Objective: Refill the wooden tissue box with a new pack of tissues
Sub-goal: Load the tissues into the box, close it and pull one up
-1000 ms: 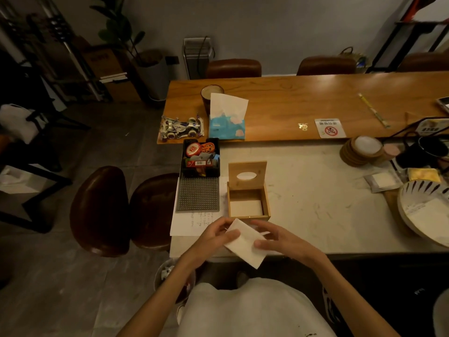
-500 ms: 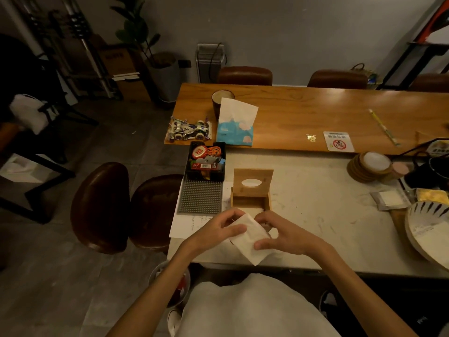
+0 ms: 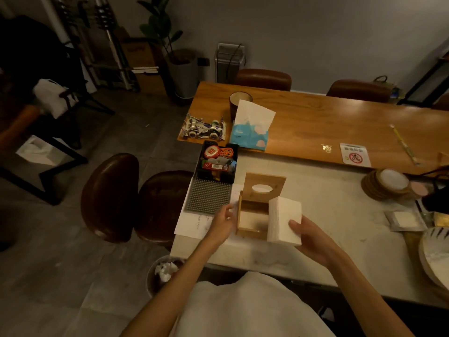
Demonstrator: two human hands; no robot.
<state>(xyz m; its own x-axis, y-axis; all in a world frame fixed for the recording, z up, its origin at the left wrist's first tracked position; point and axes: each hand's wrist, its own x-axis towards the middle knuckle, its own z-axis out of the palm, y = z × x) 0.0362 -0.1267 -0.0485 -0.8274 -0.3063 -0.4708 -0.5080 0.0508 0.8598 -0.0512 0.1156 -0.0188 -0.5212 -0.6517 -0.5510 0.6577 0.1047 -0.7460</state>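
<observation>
The wooden tissue box (image 3: 251, 230) sits open on the pale table, its lid (image 3: 265, 186) with the oval slot standing upright at the back. My right hand (image 3: 312, 237) holds a white stack of tissues (image 3: 284, 220) on edge, over the box's right side. Its thumb lies across the stack's front face. My left hand (image 3: 223, 221) rests against the box's left wall with fingers loosely curled, holding nothing. Inside, the box shows a pale bottom. A blue tissue pack (image 3: 250, 133) with a white sheet sticking up stands on the wooden table behind.
Left of the box lie a grey studded mat (image 3: 206, 197), a black tray of small items (image 3: 217, 161) and a paper sheet (image 3: 192, 223). A toy car (image 3: 204, 128) and a cup (image 3: 239, 100) stand further back. Coasters (image 3: 388, 184) and plates (image 3: 437, 254) sit right; a bin (image 3: 162, 273) stands below.
Both hands held the white stack in front of the box. Now only my right hand holds it, lifted over the box's right side, and my left hand has gone to the box's left wall.
</observation>
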